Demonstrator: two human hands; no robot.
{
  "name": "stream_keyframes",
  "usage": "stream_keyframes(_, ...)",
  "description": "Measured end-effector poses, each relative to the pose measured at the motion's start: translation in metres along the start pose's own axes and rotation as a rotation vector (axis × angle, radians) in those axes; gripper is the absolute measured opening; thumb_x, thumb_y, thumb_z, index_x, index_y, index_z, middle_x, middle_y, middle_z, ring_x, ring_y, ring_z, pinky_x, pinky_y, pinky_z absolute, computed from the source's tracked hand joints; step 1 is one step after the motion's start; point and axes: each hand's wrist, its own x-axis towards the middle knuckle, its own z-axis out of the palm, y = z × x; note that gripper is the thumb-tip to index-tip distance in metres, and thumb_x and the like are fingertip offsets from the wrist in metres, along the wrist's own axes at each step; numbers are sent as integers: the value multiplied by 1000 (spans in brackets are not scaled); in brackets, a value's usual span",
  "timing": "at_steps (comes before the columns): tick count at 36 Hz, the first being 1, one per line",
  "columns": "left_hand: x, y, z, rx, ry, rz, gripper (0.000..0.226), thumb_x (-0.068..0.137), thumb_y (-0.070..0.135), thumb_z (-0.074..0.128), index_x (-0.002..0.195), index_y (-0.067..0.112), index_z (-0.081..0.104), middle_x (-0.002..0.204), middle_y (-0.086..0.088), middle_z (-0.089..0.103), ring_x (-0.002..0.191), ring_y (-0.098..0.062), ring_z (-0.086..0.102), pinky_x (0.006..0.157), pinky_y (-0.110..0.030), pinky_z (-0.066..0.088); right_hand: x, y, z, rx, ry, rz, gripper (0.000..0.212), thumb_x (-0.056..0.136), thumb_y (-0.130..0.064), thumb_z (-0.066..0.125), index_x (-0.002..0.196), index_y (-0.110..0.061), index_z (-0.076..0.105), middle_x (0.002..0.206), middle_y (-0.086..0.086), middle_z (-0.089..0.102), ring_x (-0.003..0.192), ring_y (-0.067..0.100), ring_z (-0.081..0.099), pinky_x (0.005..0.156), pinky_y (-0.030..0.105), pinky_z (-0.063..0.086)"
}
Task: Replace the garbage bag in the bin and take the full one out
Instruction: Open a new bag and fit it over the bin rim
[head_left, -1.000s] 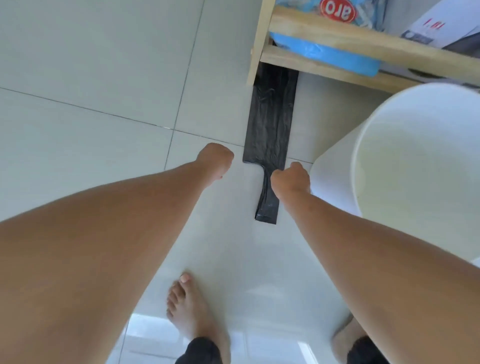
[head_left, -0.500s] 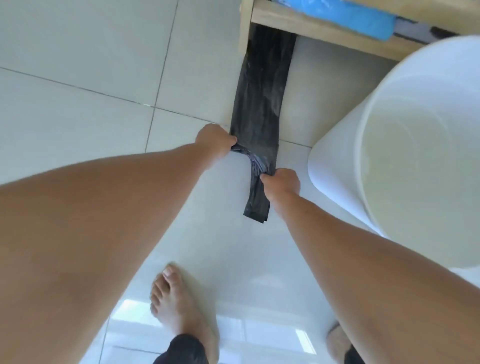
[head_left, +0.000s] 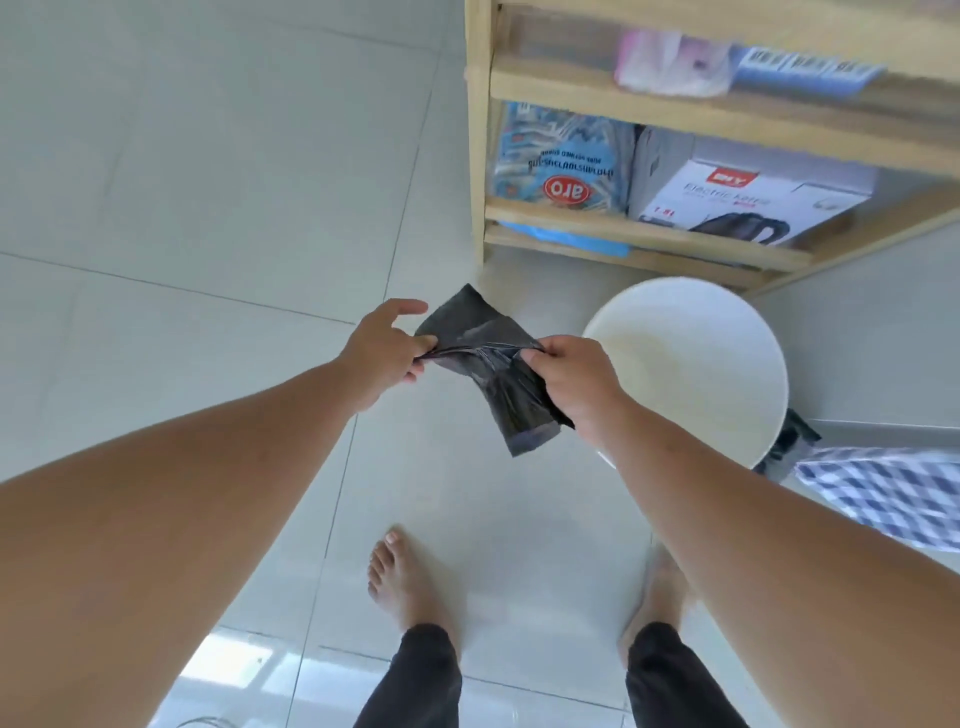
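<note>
A folded black garbage bag (head_left: 485, 353) hangs in the air between both hands, crumpled where it is pinched. My left hand (head_left: 382, 356) grips its left edge with thumb and fingers, index finger sticking out. My right hand (head_left: 569, 379) pinches the bag's right side, with the lower end of the bag dangling below it. The round white bin (head_left: 727, 374) stands just right of my right hand, its inside bare white with no bag in it.
A wooden shelf (head_left: 623, 228) stands behind the bin, holding a kettle box (head_left: 748, 202) and a blue packet (head_left: 561, 161). A blue checked cloth (head_left: 883, 493) and something black (head_left: 792, 441) lie right of the bin. My bare feet stand on pale floor tiles (head_left: 208, 208).
The bag has been lifted off the floor from under the shelf, and both hands now hold it up in the air. The view has risen, showing more of the shelf.
</note>
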Motion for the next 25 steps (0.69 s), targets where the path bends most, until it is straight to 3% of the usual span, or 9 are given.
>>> stream_keyframes(3,-24,39,7,-36,13,80,16,91,17,64,106,17,68,69,-7,63,60,-19,55,62,-29,53,-8,-28,-39,78,42,0,20,86,-21,65,67,-17,68,70,8,65,70,25,60,71,33,49)
stream_keyframes(6,-47,68,21,-85,-24,105,26,92,24,64,114,12,67,80,-5,65,66,-17,59,63,-25,55,-15,-42,-71,230,34,61,19,81,-21,70,63,-13,66,69,13,62,66,22,57,69,36,48)
stream_keyframes(9,-71,96,42,-85,-98,146,41,89,28,69,126,17,55,94,0,65,80,-16,64,74,-34,56,-29,-54,-100,400,-13,132,16,81,-20,71,72,-7,72,82,18,70,73,27,66,77,43,55)
stream_keyframes(11,-86,110,57,-120,-123,133,51,87,22,72,131,24,44,101,-2,63,86,-16,63,78,-38,53,-39,-60,-118,558,-95,171,18,89,-17,65,76,-4,65,69,16,67,55,24,61,56,29,52)
stream_keyframes(13,-94,117,74,-189,-127,87,64,84,20,76,135,26,38,110,-7,64,95,-19,65,82,-42,55,-49,-62,-138,690,-228,217,18,94,-18,55,80,-8,57,49,5,55,36,14,48,37,16,34)
stream_keyframes(17,-105,127,102,-437,-133,-33,86,69,37,86,140,28,39,121,-11,65,108,-29,66,73,-46,61,-59,-50,-165,690,-326,286,24,97,-22,41,78,-15,52,46,-2,49,30,7,42,32,11,28)
stream_keyframes(19,-105,129,111,-511,-165,-77,99,57,31,92,141,23,40,122,-16,65,105,-32,69,70,-42,60,-61,-48,-168,687,-350,324,26,95,-19,35,73,-15,49,43,-3,46,28,6,39,31,11,25)
stream_keyframes(23,-101,132,142,-518,-179,-60,80,76,-12,72,140,17,35,119,-22,63,101,-36,69,80,-44,60,-61,-34,-182,679,-305,413,33,95,-13,27,65,-17,41,35,-3,36,25,8,33,29,12,21)
stream_keyframes(25,-97,130,148,-512,-181,-57,83,77,-12,71,143,19,33,122,-20,61,100,-34,69,78,-40,61,-60,-24,-188,733,-247,412,32,93,-13,28,67,-18,45,37,-3,35,27,9,32,31,12,22)
